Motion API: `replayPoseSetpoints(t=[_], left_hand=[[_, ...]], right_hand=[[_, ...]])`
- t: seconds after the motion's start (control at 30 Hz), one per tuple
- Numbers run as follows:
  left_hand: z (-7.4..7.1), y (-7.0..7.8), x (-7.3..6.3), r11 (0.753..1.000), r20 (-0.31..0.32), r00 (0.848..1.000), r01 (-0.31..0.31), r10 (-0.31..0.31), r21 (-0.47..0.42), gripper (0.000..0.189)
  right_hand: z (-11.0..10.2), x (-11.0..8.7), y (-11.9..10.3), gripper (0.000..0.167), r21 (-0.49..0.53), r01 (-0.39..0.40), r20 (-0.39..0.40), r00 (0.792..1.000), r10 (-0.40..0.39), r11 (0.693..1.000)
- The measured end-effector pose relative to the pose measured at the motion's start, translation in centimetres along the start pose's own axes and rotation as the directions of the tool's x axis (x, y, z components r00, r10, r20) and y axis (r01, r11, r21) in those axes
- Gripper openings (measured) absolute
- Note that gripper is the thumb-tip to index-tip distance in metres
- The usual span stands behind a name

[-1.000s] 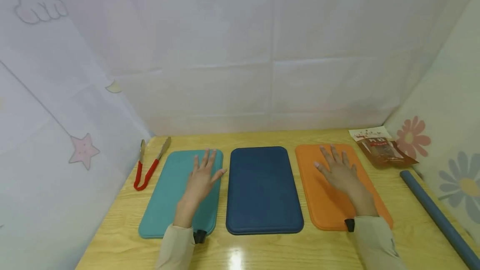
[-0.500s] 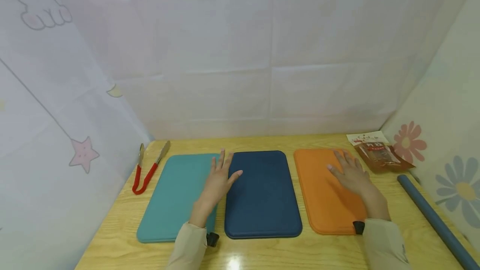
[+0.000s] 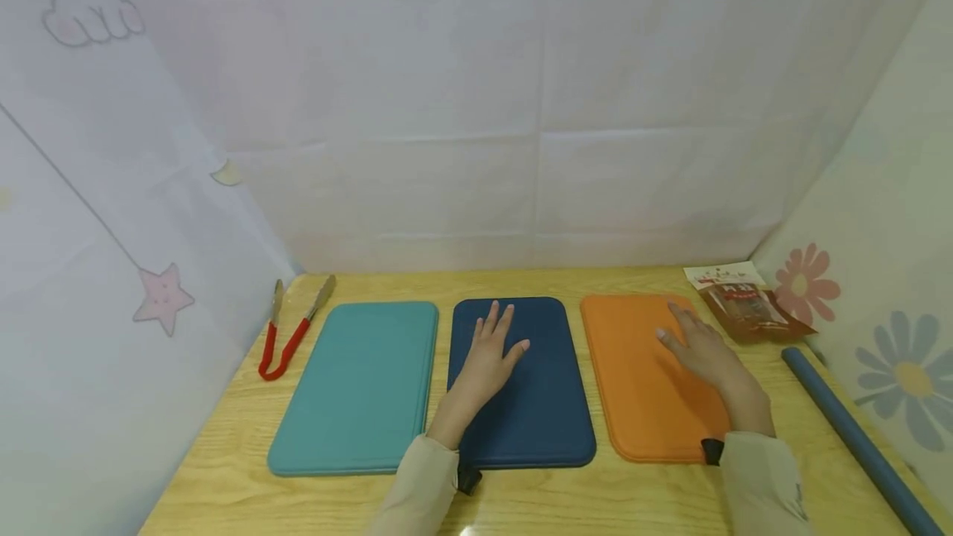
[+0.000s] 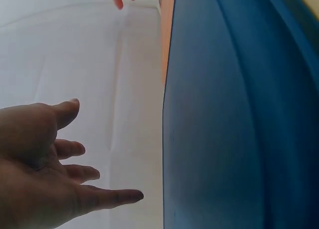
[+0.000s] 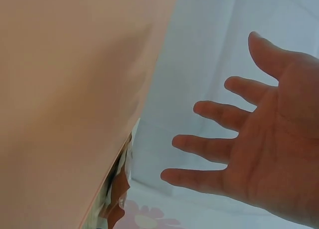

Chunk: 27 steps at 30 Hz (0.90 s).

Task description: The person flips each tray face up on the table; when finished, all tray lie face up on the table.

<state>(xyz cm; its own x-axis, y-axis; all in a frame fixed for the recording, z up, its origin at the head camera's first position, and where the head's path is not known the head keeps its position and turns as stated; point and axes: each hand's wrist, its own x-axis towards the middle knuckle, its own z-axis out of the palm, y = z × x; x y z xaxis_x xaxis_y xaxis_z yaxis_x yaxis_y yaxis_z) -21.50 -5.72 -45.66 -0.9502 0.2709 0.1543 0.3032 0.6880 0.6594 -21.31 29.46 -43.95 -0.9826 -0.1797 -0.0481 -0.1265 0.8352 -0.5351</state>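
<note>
Three rounded rectangular boards or mats lie side by side: a teal one (image 3: 357, 387), a dark blue one (image 3: 551, 404) and an orange one (image 3: 633, 387). My left hand (image 3: 484, 366) hovers over the dark blue board with its fingers spread and holds nothing; the left wrist view shows a gap between fingers and board. Above the orange board is my right hand (image 3: 707, 358), palm down and fingers extended. In the right wrist view that hand (image 5: 264, 139) is apart from the orange surface (image 5: 65, 89), which carries its shadow.
Red-handled tongs (image 3: 286, 346) lie at the left on the wooden table (image 3: 246, 486). At the back right sits a brown and white food packet (image 3: 752, 304). A grey-blue rod (image 3: 856, 437) runs along the right edge. White printed cloth (image 3: 417, 106) encloses the back and sides.
My left hand has moved right, from over the teal board to over the dark blue one. The right hand has shifted slightly right and stays above the orange board.
</note>
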Motion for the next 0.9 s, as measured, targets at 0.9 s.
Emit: replayPoseSetpoints(t=[0.9], left_hand=[[7.5, 5.9, 1.9, 0.94, 0.137, 0.99, 0.026, 0.022, -0.339, 0.064]], right_hand=[[-0.3, -1.0, 3.9, 0.072, 0.088, -0.011, 0.102, 0.995, 0.002, 0.996]])
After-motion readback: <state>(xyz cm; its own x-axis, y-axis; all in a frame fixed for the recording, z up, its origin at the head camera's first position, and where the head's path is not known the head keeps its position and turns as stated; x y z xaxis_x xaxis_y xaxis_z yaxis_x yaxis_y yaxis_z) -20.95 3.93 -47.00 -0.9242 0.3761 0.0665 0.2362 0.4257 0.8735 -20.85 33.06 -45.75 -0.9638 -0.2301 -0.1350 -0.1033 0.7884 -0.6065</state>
